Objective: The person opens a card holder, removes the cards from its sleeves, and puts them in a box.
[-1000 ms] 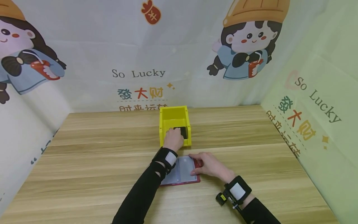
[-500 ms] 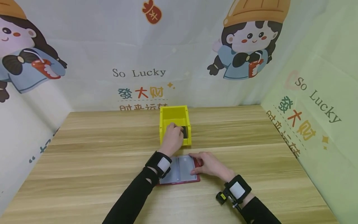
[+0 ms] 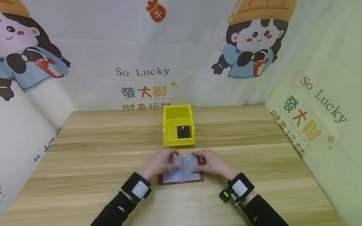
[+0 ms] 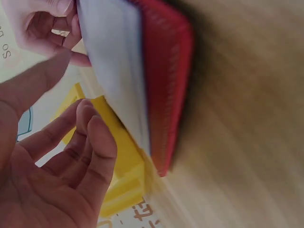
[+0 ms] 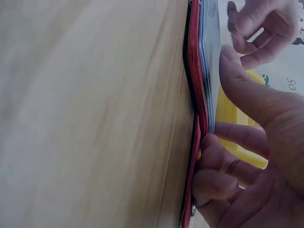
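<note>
A red card holder (image 3: 181, 181) lies spread on the table with its clear plastic sleeves facing up. My right hand (image 3: 212, 163) holds its right side; in the right wrist view, the thumb (image 5: 232, 66) is over the sleeves and the fingers (image 5: 216, 185) are at the edge of the red cover. Over the left sleeves hovers my left hand (image 3: 159, 161), its thumb and fingers apart. The left wrist view shows nothing between those loosely bent fingers (image 4: 102, 142). A black card (image 3: 183, 132) lies in the yellow bin (image 3: 165, 135) beyond the hands.
The bin stands just behind the card holder on the wooden table (image 3: 99, 135). A printed cloth backdrop (image 3: 195, 88) rises along the table's back edge and both sides. Each wrist wears a black strap with a camera.
My left hand has come back out of the yellow bin to the card holder's left side, uncovering the black card in the bin. The right hand stays in place on the card holder.
</note>
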`<control>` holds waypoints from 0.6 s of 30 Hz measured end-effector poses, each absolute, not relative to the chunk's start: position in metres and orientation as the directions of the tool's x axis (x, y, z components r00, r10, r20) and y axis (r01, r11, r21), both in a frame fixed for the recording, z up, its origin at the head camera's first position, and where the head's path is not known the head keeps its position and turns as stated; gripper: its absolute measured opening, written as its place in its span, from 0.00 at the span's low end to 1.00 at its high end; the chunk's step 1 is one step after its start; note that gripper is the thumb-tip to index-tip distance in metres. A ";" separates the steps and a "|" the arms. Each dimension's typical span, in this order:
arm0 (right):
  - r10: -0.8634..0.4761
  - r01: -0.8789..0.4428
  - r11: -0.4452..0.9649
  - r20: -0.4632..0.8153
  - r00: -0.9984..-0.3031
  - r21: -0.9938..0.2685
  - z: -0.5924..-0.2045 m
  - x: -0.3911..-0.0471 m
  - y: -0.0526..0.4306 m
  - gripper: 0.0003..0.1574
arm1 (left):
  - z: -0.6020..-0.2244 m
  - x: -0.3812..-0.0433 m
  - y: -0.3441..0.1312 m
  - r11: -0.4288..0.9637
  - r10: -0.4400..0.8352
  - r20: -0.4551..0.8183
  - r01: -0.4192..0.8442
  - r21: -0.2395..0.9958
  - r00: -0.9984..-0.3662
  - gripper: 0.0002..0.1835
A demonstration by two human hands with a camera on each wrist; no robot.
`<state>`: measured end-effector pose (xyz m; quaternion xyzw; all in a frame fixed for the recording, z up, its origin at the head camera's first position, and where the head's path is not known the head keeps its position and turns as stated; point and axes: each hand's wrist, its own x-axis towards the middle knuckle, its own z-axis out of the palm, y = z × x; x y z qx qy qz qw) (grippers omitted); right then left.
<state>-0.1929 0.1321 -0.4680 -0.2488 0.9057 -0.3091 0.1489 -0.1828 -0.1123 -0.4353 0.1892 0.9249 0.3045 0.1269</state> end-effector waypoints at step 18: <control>-0.453 -0.346 0.717 -0.028 -0.891 -0.605 -0.466 -0.193 0.125 0.28 | -0.450 -0.179 -0.122 0.719 0.403 -0.224 0.156 0.677 -0.887 0.44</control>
